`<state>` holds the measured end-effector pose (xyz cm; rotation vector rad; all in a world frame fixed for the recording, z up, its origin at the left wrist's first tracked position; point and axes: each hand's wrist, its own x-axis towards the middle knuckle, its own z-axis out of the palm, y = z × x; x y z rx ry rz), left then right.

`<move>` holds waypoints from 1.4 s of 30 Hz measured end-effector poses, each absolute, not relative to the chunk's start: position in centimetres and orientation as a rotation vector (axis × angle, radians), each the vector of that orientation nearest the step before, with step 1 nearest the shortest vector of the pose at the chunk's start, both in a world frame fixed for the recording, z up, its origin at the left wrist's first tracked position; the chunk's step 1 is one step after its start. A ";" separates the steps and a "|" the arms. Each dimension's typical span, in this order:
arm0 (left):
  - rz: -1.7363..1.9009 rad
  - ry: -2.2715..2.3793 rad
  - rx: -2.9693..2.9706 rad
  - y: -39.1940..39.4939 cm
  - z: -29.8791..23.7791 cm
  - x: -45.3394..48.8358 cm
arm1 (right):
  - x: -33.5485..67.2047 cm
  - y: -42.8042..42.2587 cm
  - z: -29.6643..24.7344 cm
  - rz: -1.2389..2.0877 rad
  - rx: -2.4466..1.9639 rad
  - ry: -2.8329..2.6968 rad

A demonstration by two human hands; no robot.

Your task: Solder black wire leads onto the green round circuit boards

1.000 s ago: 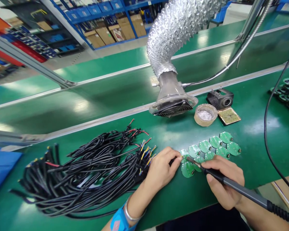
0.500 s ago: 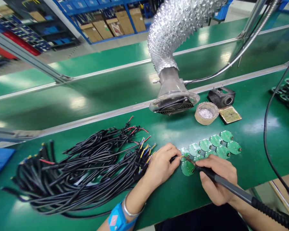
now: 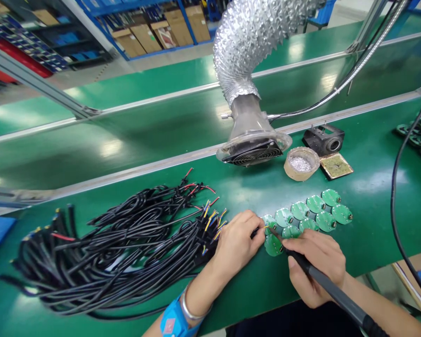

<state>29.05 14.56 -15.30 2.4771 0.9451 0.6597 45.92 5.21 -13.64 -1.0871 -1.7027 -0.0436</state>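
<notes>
My left hand [image 3: 239, 236] pinches the end of a black cable [image 3: 255, 231], whose thin coloured wires reach a round green circuit board [image 3: 269, 222]. In my right hand [image 3: 317, 262] is a soldering iron [image 3: 324, 280], gripped like a pen. Its tip touches or nearly touches the wires at that board; the exact contact is too small to tell. Just below the tip lies another green circuit board [image 3: 273, 245]. More boards [image 3: 324, 221] sit in two slanting rows to the right, partly behind my right fingers. A large bundle of black cables [image 3: 126, 252] with bared coloured ends lies left of my left hand.
A fume extractor hood [image 3: 254, 145] on a silver duct [image 3: 245, 51] hangs over the bench. Behind the boards are a round tub of silvery bits [image 3: 301, 164], a black iron holder [image 3: 324, 139] and a yellowish sponge [image 3: 337, 166]. A black cord [image 3: 395, 192] hangs at right.
The view has shifted slightly. Both hands stay at the same board, and the soldering iron's handle has swung a little lower, its tip still by the wires.
</notes>
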 end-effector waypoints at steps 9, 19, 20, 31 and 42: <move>0.631 0.918 2.532 14.6 -15.3 28.9 | 45.7 4.7 -14.6 -0.106 -1.026 -1.787; 0.700 0.887 2.719 14.4 -15.3 28.9 | 46.6 3.5 -13.3 -0.011 -1.025 -1.621; 0.706 0.886 2.750 14.4 -15.2 28.9 | 46.6 3.4 -13.2 -0.002 -1.028 -1.612; 0.642 0.793 2.645 14.2 -15.2 28.1 | 46.9 3.8 -14.0 0.094 -1.056 -1.591; 0.532 0.817 2.650 13.9 -15.1 28.6 | 46.9 4.1 -14.4 0.089 -1.047 -1.600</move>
